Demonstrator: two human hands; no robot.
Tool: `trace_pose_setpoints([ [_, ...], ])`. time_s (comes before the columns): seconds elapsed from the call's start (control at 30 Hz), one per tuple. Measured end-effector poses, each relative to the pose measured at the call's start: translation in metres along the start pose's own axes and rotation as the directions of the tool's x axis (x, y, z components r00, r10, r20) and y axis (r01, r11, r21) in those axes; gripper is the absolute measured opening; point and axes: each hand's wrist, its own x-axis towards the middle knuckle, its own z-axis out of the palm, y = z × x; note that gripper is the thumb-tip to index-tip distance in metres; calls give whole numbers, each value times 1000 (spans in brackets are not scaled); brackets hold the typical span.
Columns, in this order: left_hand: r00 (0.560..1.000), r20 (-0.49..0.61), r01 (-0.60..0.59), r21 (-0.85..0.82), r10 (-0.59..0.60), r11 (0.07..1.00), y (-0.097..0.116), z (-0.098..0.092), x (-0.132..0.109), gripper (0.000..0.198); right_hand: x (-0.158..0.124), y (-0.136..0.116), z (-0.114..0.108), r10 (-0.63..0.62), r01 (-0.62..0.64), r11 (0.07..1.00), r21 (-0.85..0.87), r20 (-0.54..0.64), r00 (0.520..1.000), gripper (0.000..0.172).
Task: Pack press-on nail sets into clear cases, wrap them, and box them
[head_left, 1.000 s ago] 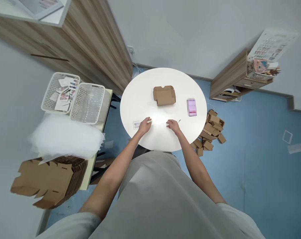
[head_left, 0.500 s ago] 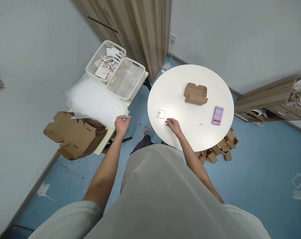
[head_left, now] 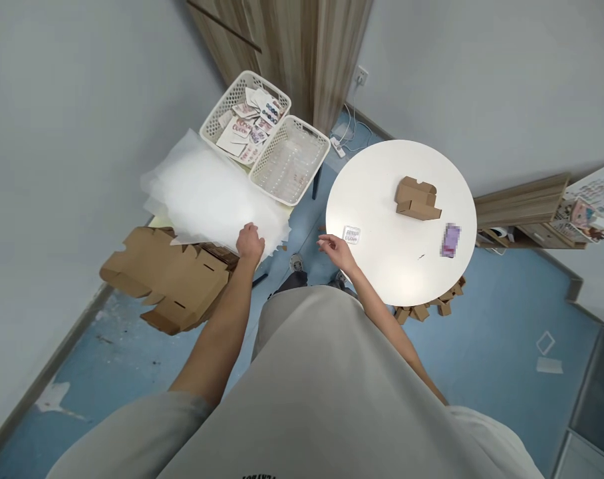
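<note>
My left hand (head_left: 251, 243) is over the front edge of a pile of thin, translucent white packing sheets (head_left: 217, 193). Its fingers are closed on the edge of a sheet, partly hidden behind the hand. My right hand (head_left: 338, 253) hovers at the left rim of the round white table (head_left: 382, 273), fingers loosely bent and apart, holding nothing I can see. Just beside it on the table lies a small clear square case (head_left: 351, 235) with small patterned pieces inside. Farther back stands an open brown cardboard box (head_left: 416, 199).
Flat cardboard box blanks (head_left: 167, 273) are stacked left of the sheets. One white basket (head_left: 217, 113) holds printed cards; another basket (head_left: 289, 196) holds clear plastic cases. A blurred purple item (head_left: 450, 240) lies on the table. Folded boxes (head_left: 419, 313) lie on the floor below.
My left hand has moved from the sheets' corner further onto the pile, and the sheets have shifted. My right hand has drawn left towards the table's rim. The camera view has turned.
</note>
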Motion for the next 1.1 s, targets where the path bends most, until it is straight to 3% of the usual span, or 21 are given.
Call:
trace_pose_setpoints([
  [0.23,1000,26,17,-32,-16,999,-2,-18,-1,36,11,-4,45,31,-29,999,39,-41,999,33],
  [0.4,969,-232,27,-235,-83,972,13,-51,-16,30,17,-24,60,-7,7,1000,2,-15,1000,36],
  [0.53,908,-414,-216,-321,68,922,46,-83,-49,22,24,-59,72,-69,66,995,71,44,997,54],
  [0.63,863,-415,-449,-372,287,813,85,-90,-79,16,28,-89,80,-118,107,981,161,55,992,72],
  [0.7,847,-382,-514,-415,369,751,113,-84,-96,19,28,-103,78,-159,165,970,177,-50,986,62],
  [0.8,832,-317,-555,-484,455,677,152,-66,-119,16,22,-111,55,-175,224,955,196,-238,955,44],
  [0.87,818,-265,-567,-528,511,633,173,-55,-133,19,11,-108,27,-174,256,935,244,-314,933,40],
  [0.93,836,-232,-536,-547,498,644,188,-44,-143,35,-5,-100,-7,-155,281,907,314,-372,915,42],
  [1.03,944,-211,-330,-585,254,741,205,-27,-144,76,-41,-81,-60,-55,249,887,389,-446,893,52],
  [1.1,993,-81,-115,-680,82,724,218,-13,-136,87,-68,-63,-90,1,240,888,392,-525,851,57],
])
